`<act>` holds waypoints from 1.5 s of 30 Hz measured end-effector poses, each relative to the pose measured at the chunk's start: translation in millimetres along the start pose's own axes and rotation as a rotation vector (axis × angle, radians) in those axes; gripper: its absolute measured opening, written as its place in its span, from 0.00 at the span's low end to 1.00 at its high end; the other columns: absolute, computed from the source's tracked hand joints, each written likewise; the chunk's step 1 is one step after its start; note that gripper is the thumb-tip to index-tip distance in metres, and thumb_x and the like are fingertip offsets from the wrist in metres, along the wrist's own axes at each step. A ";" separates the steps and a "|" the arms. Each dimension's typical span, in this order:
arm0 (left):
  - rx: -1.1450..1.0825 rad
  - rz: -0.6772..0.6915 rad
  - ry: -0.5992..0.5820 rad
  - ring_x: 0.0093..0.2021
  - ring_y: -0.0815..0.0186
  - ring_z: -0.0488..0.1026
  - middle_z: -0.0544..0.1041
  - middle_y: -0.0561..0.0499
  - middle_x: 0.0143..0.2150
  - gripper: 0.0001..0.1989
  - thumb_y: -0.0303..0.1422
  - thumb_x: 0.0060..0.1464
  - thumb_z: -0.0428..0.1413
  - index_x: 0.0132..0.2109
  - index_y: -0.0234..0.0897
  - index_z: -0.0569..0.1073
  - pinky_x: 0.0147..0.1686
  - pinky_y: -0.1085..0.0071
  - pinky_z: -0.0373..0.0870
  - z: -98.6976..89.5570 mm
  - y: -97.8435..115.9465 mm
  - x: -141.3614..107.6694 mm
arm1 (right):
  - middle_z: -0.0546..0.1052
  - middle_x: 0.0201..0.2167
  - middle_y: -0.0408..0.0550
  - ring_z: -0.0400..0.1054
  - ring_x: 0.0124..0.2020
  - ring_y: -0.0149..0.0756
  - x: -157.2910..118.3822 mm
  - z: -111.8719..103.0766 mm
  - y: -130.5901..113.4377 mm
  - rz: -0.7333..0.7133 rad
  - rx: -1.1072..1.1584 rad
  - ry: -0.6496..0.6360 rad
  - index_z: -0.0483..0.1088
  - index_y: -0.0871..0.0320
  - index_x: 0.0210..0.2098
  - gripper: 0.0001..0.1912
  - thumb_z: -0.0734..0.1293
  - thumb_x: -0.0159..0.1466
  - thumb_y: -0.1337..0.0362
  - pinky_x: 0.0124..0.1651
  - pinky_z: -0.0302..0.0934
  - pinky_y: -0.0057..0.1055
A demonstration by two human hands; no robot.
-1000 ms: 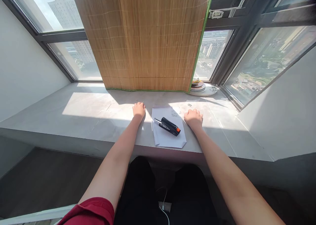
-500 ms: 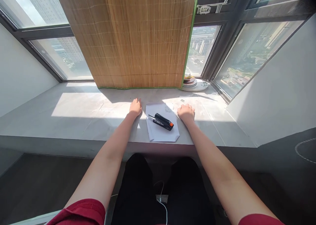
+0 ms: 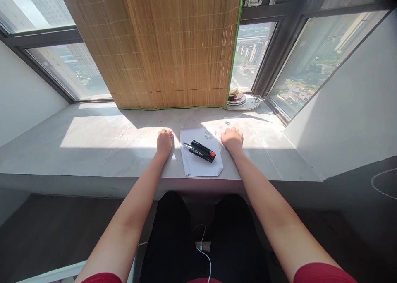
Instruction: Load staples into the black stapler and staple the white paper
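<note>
White paper lies on the pale window ledge, with small print near its top right. A black stapler with an orange button rests across the paper, its silver end pointing left. Left of the paper, my left hand is curled into a fist on the ledge, with nothing seen in it. My right hand lies closed on the ledge just right of the paper, its fingers curled and no object visible in it. Two tiny staples are beyond my right hand.
A bamboo blind hangs over the window behind the ledge. Stacked plates stand at the back right by the window frame. A white cable runs between my legs, below the ledge's front edge.
My left hand has moved slightly left and towards me, and its fingers have curled in more. My right hand stays at the same place beside the paper. The view has shifted slightly.
</note>
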State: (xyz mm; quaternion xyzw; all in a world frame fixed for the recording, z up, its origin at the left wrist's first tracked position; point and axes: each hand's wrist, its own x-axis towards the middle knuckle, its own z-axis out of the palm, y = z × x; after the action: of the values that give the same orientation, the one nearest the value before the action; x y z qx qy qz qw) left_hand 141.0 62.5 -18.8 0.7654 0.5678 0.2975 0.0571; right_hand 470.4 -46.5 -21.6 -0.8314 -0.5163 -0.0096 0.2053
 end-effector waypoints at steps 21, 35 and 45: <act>-0.499 0.499 -0.086 0.47 0.61 0.84 0.86 0.45 0.48 0.13 0.30 0.70 0.61 0.58 0.40 0.83 0.52 0.62 0.81 9.4 25.4 -29.6 | 0.82 0.48 0.51 0.75 0.45 0.42 -26.2 -18.8 -18.3 -0.932 0.831 -0.473 0.75 0.54 0.55 0.24 0.76 0.66 0.48 0.44 0.71 0.36; -0.701 0.388 -0.296 0.40 0.54 0.88 0.89 0.45 0.41 0.13 0.44 0.56 0.72 0.43 0.40 0.90 0.43 0.60 0.86 -7.6 34.1 -37.1 | 0.86 0.46 0.51 0.81 0.45 0.45 -26.8 -5.9 -23.7 -0.857 0.858 -0.178 0.80 0.52 0.52 0.15 0.75 0.69 0.53 0.52 0.75 0.43; -0.673 0.388 -0.306 0.36 0.59 0.86 0.89 0.46 0.39 0.11 0.43 0.57 0.71 0.42 0.41 0.90 0.40 0.65 0.82 -2.6 34.3 -36.2 | 0.85 0.43 0.50 0.79 0.43 0.42 -26.5 -7.5 -23.4 -0.875 0.859 -0.156 0.81 0.53 0.51 0.14 0.75 0.69 0.55 0.49 0.74 0.40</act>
State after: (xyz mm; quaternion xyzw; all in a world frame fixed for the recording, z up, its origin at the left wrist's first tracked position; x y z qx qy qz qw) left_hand 161.9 17.2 -16.3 0.8322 0.2689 0.3545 0.3309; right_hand 439.2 -62.8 -13.0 -0.3840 -0.7805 0.1768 0.4606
